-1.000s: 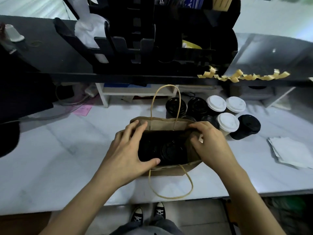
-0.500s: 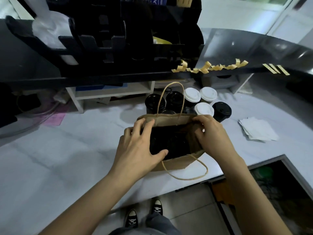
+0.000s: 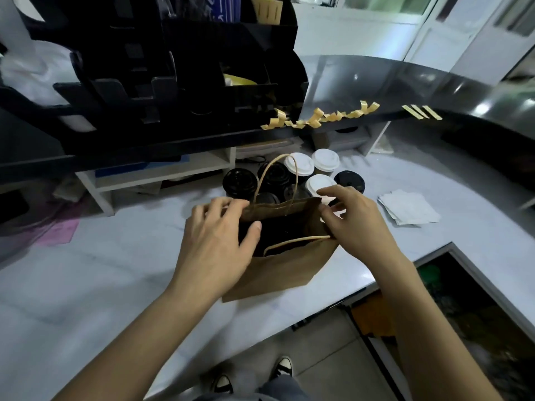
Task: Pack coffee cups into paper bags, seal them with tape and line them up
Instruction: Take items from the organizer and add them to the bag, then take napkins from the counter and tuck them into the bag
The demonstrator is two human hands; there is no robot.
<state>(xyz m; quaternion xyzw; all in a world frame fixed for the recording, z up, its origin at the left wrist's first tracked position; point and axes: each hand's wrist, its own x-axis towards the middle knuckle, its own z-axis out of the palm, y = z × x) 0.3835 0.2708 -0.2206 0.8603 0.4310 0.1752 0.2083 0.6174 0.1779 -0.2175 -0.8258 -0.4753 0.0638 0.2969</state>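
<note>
- A brown paper bag [image 3: 285, 267] stands open on the pale counter [image 3: 86, 270].
- The left hand [image 3: 215, 244] grips its left rim, thumb inside.
- The right hand [image 3: 357, 224] pinches the right edge.
- Lidded cups [image 3: 298, 164], black and white, cluster just behind.
- Tape strips [image 3: 315, 118] hang from the dark shelf [image 3: 405, 82].

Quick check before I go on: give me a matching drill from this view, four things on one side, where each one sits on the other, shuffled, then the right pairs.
Things:
1. paper bag
2. white-lidded cups
3. tape strips
4. napkin stack

Places:
A. stuck along the edge of the black shelf
B. flat on the counter, right of the cups
C. between the left hand and right hand, near the counter's front edge
D. behind the bag, beside the black-lidded cups

Pairs: 1-C, 2-D, 3-A, 4-B
</note>
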